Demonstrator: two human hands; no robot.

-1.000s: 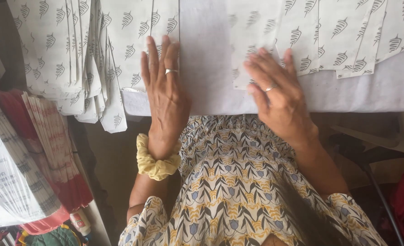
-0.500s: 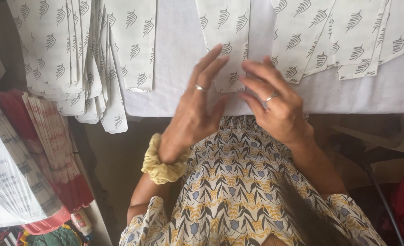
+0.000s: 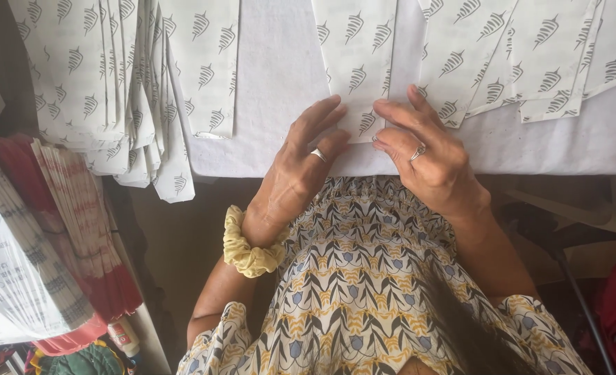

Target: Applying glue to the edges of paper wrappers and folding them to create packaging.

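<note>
My left hand [image 3: 301,167], with a ring and a yellow scrunchie at the wrist, rests its fingertips on the lower edge of a white paper sheet printed with grey leaf marks [image 3: 355,55]. My right hand [image 3: 426,156], also ringed, pinches the same sheet's bottom corner from the right. The sheet lies flat on a white table [image 3: 280,76]. Whether the fingers lift the paper's edge is hard to tell.
A thick stack of the same printed sheets [image 3: 99,83] hangs over the table's left edge, with one single sheet [image 3: 207,62] beside it. More overlapping sheets [image 3: 530,55] fan out at the far right. Bundled papers in plastic [image 3: 23,264] stand at my left.
My left hand moved right from the bare table to the middle sheet. Both hands came together at that sheet's lower edge, and the view shifted slightly.
</note>
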